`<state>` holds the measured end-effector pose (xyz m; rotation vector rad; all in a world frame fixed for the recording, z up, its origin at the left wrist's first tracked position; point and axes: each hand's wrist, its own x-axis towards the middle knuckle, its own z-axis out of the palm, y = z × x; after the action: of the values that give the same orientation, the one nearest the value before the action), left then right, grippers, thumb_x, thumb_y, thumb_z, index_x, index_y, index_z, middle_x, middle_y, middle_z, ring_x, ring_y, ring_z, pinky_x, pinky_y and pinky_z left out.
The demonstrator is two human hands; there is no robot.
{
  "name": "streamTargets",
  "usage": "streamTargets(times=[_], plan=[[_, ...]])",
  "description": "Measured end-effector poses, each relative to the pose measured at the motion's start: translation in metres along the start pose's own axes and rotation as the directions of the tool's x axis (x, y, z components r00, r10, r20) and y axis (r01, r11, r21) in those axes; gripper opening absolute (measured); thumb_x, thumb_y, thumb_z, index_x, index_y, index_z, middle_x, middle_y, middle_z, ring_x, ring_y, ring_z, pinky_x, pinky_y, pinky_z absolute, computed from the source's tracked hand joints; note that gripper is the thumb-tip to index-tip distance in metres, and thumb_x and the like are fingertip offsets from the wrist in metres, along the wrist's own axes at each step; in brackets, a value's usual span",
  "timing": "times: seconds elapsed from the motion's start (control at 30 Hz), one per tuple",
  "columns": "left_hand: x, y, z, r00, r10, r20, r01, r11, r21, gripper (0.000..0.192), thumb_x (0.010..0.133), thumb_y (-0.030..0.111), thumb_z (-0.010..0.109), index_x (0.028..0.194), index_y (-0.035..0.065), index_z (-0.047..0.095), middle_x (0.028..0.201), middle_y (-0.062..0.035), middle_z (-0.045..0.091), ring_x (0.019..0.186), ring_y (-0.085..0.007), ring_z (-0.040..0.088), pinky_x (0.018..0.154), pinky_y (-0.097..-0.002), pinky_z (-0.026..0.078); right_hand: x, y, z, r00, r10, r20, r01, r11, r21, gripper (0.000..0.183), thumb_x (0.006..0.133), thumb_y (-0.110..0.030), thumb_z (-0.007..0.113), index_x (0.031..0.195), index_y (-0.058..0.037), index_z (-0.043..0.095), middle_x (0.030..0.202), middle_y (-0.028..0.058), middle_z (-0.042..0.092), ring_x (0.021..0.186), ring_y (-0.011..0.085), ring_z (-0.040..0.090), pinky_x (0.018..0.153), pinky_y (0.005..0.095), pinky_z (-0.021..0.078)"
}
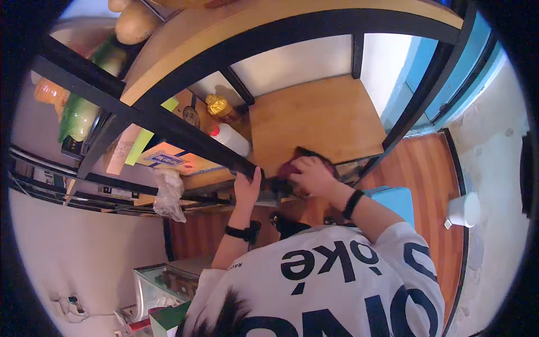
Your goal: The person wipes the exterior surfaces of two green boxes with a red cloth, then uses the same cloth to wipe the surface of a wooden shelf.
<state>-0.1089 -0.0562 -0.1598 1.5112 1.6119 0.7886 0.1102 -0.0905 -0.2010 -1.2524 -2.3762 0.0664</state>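
Observation:
My right hand presses on a dark red cloth at the front edge of a wooden shelf board. The cloth is bunched under its fingers and partly blurred. My left hand grips a black shelf post, its thumb against the post's near end. Left of the board, behind the post, lie a white bottle with a red cap and a bottle with a gold foil top.
A yellow-orange box and a clear plastic bag are at the left. The upper shelf's wooden edge arches overhead. A light blue object and a white bin stand on the right over the wood-patterned floor.

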Motion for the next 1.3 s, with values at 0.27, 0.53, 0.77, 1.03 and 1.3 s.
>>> streamTargets(times=[0.27, 0.53, 0.77, 1.03, 1.3], plan=[[0.003, -0.014, 0.005, 0.918, 0.371, -0.143, -0.342, 0.92, 0.193, 0.032, 0.084, 0.024, 0.055, 0.103, -0.001, 0.047, 0.085, -0.0183, 0.059, 0.078, -0.0311, 0.058, 0.069, -0.0373, 0.045, -0.093, 0.069, -0.072, 0.951, 0.309, 0.003, -0.305, 0.942, -0.14, 0.02, 0.071, -0.021, 0.054, 0.086, -0.0119, 0.063, 0.114, 0.0109, 0.049, 0.107, 0.0316, 0.043, 0.094, 0.0422, 0.0332], [0.009, -0.025, 0.006, 0.898, 0.419, -0.136, -0.358, 0.873, 0.332, 0.038, 0.084, 0.028, 0.055, 0.104, -0.0024, 0.046, 0.088, -0.0211, 0.059, 0.082, -0.0365, 0.057, 0.07, -0.0403, 0.045, -0.02, 0.021, -0.006, 0.999, -0.035, 0.003, 0.035, 0.995, -0.097, 0.024, 0.069, -0.019, 0.054, 0.091, -0.0166, 0.062, 0.113, 0.0084, 0.049, 0.107, 0.0292, 0.043, 0.089, 0.0442, 0.0338], [0.011, -0.016, 0.001, 0.96, 0.27, -0.071, -0.219, 0.887, 0.407, 0.047, 0.082, 0.036, 0.055, 0.107, -0.0024, 0.045, 0.09, -0.0233, 0.059, 0.085, -0.04, 0.056, 0.073, -0.0437, 0.044, 0.037, -0.032, 0.018, 0.992, -0.119, 0.04, 0.124, 0.983, -0.138, 0.025, 0.072, -0.019, 0.051, 0.095, -0.0156, 0.059, 0.115, 0.0108, 0.048, 0.11, 0.0276, 0.041, 0.089, 0.0404, 0.034], [0.006, -0.015, 0.001, 0.914, 0.386, -0.126, -0.316, 0.871, 0.377, 0.041, 0.083, 0.031, 0.056, 0.105, -0.0023, 0.046, 0.087, -0.0208, 0.061, 0.082, -0.0367, 0.058, 0.071, -0.0405, 0.045, -0.047, 0.043, -0.032, 0.991, -0.053, -0.125, 0.046, 0.997, -0.059, 0.018, 0.064, -0.017, 0.06, 0.082, -0.0161, 0.06, 0.112, 0.0078, 0.05, 0.105, 0.029, 0.045, 0.086, 0.0416, 0.0357], [0.014, -0.024, 0.005, 0.884, 0.425, -0.193, -0.343, 0.871, 0.351, 0.039, 0.084, 0.03, 0.055, 0.106, -0.0012, 0.047, 0.089, -0.0198, 0.06, 0.083, -0.0357, 0.058, 0.073, -0.039, 0.045, -0.12, 0.081, -0.062, 0.929, 0.324, -0.179, -0.361, 0.899, -0.247, 0.019, 0.071, -0.015, 0.054, 0.088, -0.0125, 0.061, 0.119, 0.0112, 0.045, 0.111, 0.0337, 0.039, 0.092, 0.0442, 0.034]])
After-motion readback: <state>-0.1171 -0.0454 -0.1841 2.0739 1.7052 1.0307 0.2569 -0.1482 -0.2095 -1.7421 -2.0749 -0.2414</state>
